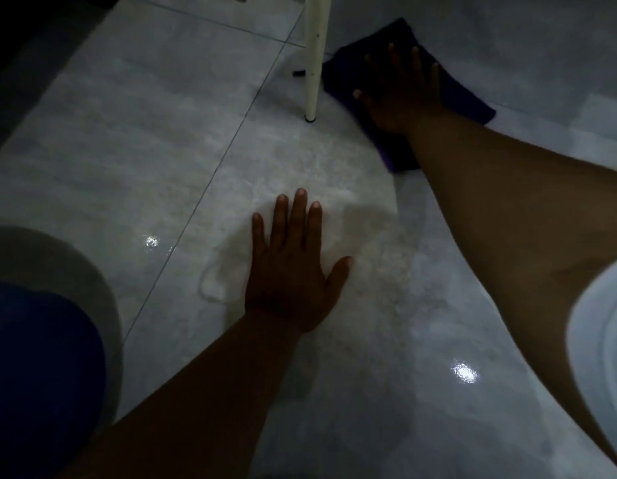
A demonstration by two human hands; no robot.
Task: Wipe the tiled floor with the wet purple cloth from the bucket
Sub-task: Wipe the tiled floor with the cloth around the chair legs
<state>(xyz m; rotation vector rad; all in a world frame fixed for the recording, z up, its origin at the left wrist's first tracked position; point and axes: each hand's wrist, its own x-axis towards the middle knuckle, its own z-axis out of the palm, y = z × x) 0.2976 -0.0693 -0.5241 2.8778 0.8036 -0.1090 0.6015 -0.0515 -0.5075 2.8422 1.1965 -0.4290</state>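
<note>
The purple cloth [462,95] lies spread on the pale tiled floor [144,133] at the upper right. My right hand [400,91] presses flat on the cloth with its fingers spread, arm stretched far forward. My left hand [293,264] rests palm down on the bare wet tile in the middle, fingers apart and holding nothing. No bucket is in view.
A white furniture leg [314,57] stands on the floor just left of the cloth. My knee in blue fabric [41,368] fills the lower left. A white sleeve [601,340] shows at the right edge. Wet patches glint on the tiles.
</note>
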